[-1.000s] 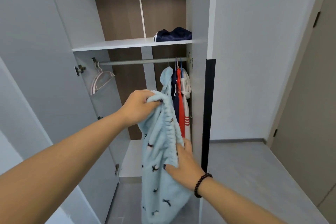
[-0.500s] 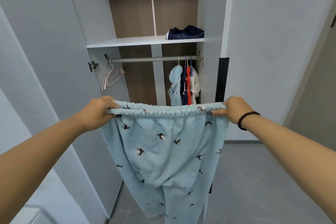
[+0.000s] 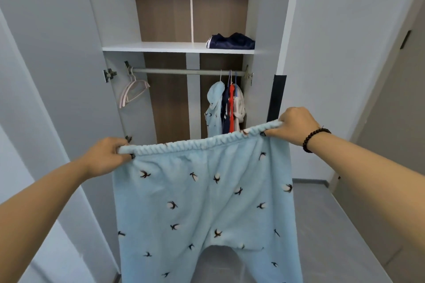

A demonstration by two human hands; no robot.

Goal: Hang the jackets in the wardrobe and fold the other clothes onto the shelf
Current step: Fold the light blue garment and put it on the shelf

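Light blue fleece trousers point(image 3: 202, 202) with small dark bird prints hang spread out in front of the open wardrobe. My left hand point(image 3: 108, 156) grips the left end of the elastic waistband, and my right hand point(image 3: 295, 125) grips the right end, slightly higher. Behind them, several jackets point(image 3: 226, 108) hang on the rail point(image 3: 184, 71) at the right, the nearest one in the same blue fabric. A folded navy garment point(image 3: 231, 41) lies on the white shelf point(image 3: 156, 48) at its right end.
A pink hanger point(image 3: 133, 92) dangles bare at the rail's left end. The wardrobe door point(image 3: 53, 76) stands open on the left, and a white panel with a black edge strip point(image 3: 277, 99) is on the right. Grey floor point(image 3: 322, 225) lies below.
A second ago the trousers were bunched between my hands. Both hands then moved apart along the waistband and now hold it stretched wide, the right end raised a little.
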